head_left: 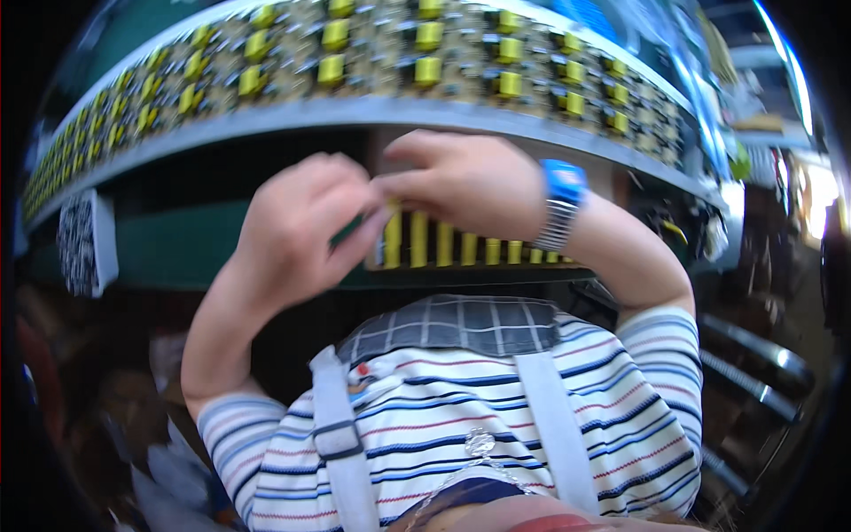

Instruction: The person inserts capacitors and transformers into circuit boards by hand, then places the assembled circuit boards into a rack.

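Head cam: left hand [288, 230] and right hand [474, 182] half-curled together, can't tell if anything's pinched; yellow strips [444, 244] run sideways as a row, bodyward, right's nearer.

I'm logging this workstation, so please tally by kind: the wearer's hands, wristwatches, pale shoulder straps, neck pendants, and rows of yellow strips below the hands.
Hands: 2 (left hand, right hand)
Wristwatches: 1 (blue watch)
Shoulder straps: 2 (left strap, right strap)
Pendants: 1 (silvery pendant)
Rows: 1 (yellow strips, partly hidden)
Total: 7
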